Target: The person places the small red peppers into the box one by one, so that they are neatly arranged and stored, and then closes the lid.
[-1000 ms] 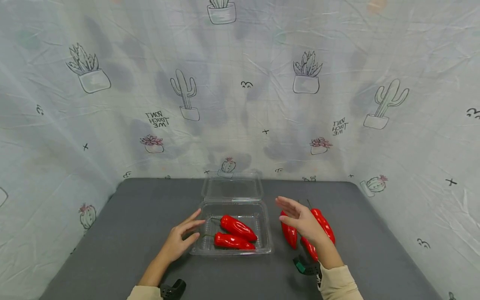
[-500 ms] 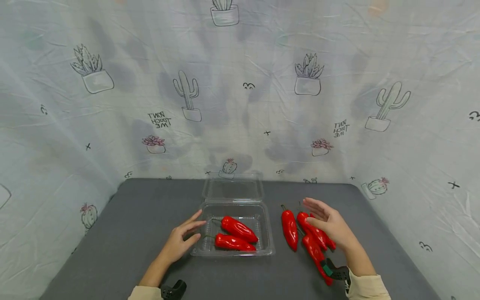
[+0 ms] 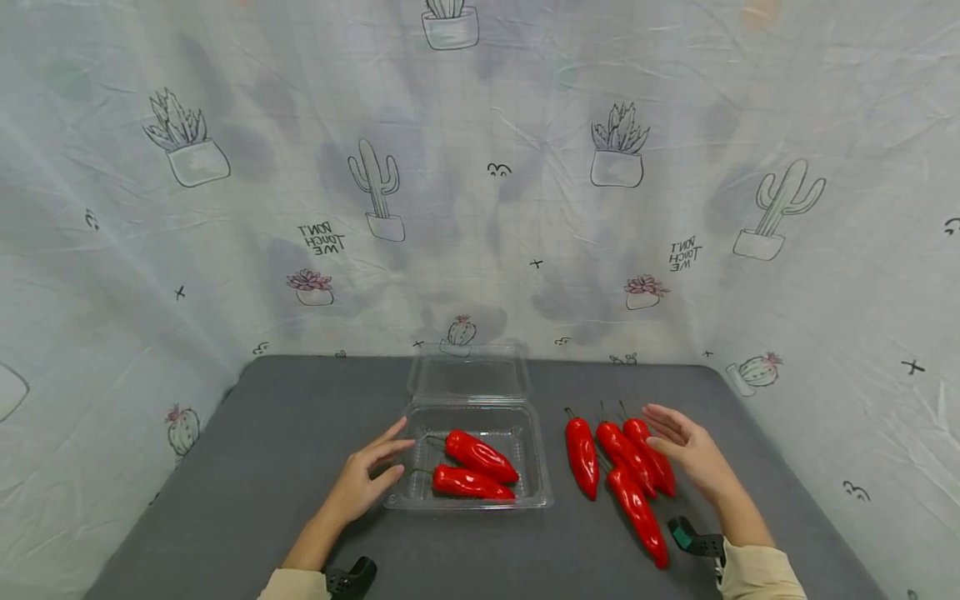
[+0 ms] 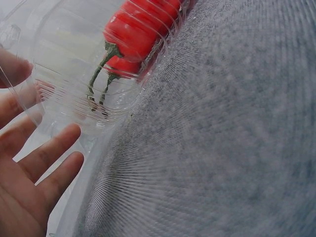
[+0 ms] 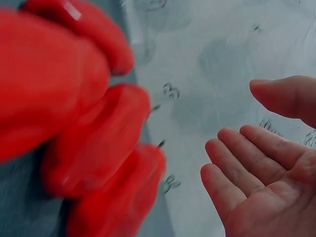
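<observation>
A clear plastic clamshell container stands mid-table with its lid folded back. Two red peppers, an upper one and a lower one, lie inside, their green stems pointing left. My left hand is at the container's left side, fingers loosely spread; whether the fingertips touch the plastic I cannot tell. Right of the container lie several more red peppers, among them a left one and a front one. Beside the rightmost pepper, my right hand holds nothing, its palm and fingers extended.
The grey table ends at a pale curtain printed with cactus drawings, which rises behind it and along both sides. A dark wrist device is on the right wrist, another on the left.
My right hand has moved right, from above the loose peppers to their right side, uncovering them. The front pepper's tip now lies nearer me. My left hand and the container have stayed put.
</observation>
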Motion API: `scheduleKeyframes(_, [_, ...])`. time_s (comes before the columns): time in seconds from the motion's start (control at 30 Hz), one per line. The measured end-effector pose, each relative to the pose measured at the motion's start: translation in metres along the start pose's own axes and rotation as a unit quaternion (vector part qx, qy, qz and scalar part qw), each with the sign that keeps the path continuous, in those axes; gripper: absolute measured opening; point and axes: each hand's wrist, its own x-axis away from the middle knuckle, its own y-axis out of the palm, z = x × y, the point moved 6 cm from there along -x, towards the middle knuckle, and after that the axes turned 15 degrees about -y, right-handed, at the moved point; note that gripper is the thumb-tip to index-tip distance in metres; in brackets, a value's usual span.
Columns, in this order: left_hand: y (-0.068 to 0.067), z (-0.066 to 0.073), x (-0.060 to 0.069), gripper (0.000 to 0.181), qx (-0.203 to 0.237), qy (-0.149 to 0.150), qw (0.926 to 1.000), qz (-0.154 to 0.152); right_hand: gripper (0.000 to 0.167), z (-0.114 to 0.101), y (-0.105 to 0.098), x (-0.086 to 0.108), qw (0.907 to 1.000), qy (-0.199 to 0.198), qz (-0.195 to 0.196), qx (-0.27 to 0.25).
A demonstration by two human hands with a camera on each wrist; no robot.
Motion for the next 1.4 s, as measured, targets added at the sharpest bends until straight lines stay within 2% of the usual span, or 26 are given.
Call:
scheduleKeyframes(0.37, [0.0,0.0,0.001,0.034,0.006,-0.01,0.9999,-0.001,0.058,0.029,-0.012,0.011,0.9973,0.062,0.004,0.039])
scheduleKeyframes(0.63, [0.0,0.0,0.001,0.034,0.004,-0.008,1.0,-0.002,0.062,0.049,-0.012,0.016,0.9915,0.107,-0.02,0.071])
scheduleKeyframes(0.9, [-0.001,0.001,0.0,0.035,0.002,-0.007,1.0,0.0,0.062,0.058,-0.009,0.018,0.9902,0.117,-0.029,0.071])
scheduleKeyframes(1.4, [-0.001,0.002,-0.001,0.034,0.004,0.002,1.0,0.003,0.06,0.063,-0.007,0.018,0.9847,0.13,-0.038,0.11])
